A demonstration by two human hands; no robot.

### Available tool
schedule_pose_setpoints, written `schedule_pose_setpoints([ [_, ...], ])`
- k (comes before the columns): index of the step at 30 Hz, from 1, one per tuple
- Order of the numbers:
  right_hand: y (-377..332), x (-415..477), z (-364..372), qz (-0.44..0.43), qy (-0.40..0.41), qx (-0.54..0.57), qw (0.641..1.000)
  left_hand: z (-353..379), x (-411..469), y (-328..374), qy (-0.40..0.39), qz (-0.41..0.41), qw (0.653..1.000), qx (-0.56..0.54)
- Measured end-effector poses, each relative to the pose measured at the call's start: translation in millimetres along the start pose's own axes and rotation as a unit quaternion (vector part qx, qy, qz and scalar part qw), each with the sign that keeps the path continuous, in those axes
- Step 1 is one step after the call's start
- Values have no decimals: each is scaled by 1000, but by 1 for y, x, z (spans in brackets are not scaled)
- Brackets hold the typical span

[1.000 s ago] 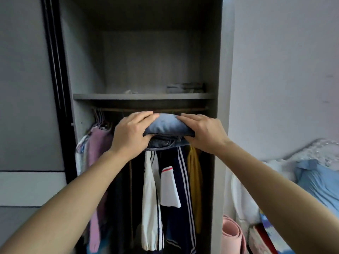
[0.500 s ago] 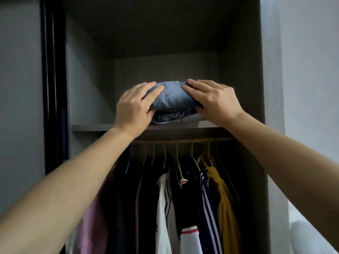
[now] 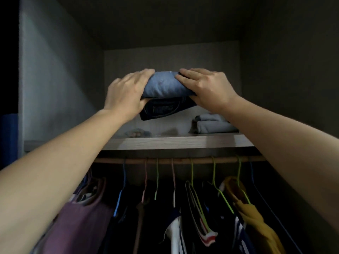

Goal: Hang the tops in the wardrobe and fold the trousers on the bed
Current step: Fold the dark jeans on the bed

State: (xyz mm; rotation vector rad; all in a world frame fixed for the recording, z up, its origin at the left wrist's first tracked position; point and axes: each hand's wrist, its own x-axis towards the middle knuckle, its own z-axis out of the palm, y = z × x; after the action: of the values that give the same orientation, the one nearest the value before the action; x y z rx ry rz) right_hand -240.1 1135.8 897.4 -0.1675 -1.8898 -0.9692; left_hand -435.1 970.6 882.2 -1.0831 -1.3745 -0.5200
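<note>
jeans (image 3: 166, 88) folded stack, frame centre, held clear above shelf (image 3: 176, 142) | left hand (image 3: 126, 95) + right hand (image 3: 208, 89) clamp its ends so folds don't spill | likely landing left of grey pile (image 3: 211, 124) | tops (image 3: 78, 222) hang on rail (image 3: 183, 160) below

Wardrobe (image 3: 60, 79) shelf (image 3: 174, 143): wood-grain board, spans compartment from wall to wall, front edge pale where light falls.

On shelf, right side, toward back: stack of folded pale grey garments (image 3: 211, 123), lying flat, near right wall.

On shelf, left of centre: small bluish item (image 3: 137, 133), blurred, kind unclear. Well apart from stack.

Just under shelf: wooden rail (image 3: 183, 160), same width as board. Hangers (image 3: 213, 171) in blue, pink and green hooked over it; tops (image 3: 256, 222) hang from them, packed close, purple at left end, mustard at right.
</note>
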Motion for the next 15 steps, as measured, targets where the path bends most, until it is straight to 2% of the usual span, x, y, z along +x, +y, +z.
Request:
schedule_pose_setpoints([
  [4,-4,34,31,13,-14,-37,999,41,12,-37,13,25,999,21],
  [7,-2,53,53,24,6,-55,998,68,23,-55,48,38,997,38],
  [9,1,61,68,30,9,-51,998,85,27,-59,13,20,999,33],
  [10,0,61,76,35,-22,-39,998,93,27,-61,-40,4,999,21],
  [12,-2,56,94,58,-174,1,983,108,19,-65,-196,-20,980,-6],
  [13,-4,51,104,68,-273,18,959,115,14,-66,-286,-16,958,-14],
  [15,-5,40,123,83,-436,40,895,129,3,-68,-461,-3,887,-17],
])
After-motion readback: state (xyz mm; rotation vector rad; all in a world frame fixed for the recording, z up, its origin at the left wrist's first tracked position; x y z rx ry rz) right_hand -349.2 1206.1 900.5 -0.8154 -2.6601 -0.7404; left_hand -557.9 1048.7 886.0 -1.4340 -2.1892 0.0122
